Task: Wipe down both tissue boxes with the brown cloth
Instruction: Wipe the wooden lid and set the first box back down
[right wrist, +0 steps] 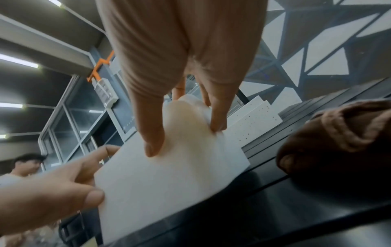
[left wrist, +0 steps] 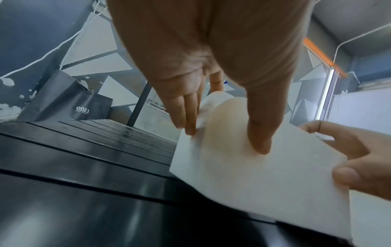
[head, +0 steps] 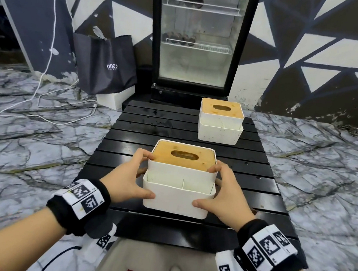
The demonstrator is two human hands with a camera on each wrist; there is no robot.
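The near tissue box [head: 177,194], white with a bamboo lid, stands at the front of the black slatted table [head: 175,121]. My left hand [head: 140,173] grips its left side and my right hand [head: 218,187] grips its right side, thumbs on the front wall and fingers curled over the lid edge. The wrist views show the same grips: left hand [left wrist: 226,137] and right hand [right wrist: 186,140] on the white box [left wrist: 264,183] [right wrist: 169,192]. A second, matching tissue box [head: 220,122] [right wrist: 253,122] stands at the far right. The brown cloth [right wrist: 338,142] lies bunched on the table right of my right hand.
A glass-door fridge [head: 198,35] stands behind the table, with a dark bag [head: 105,62] to its left. White cables [head: 41,99] run over the marble floor at left. Another person [right wrist: 25,165] is off to the left.
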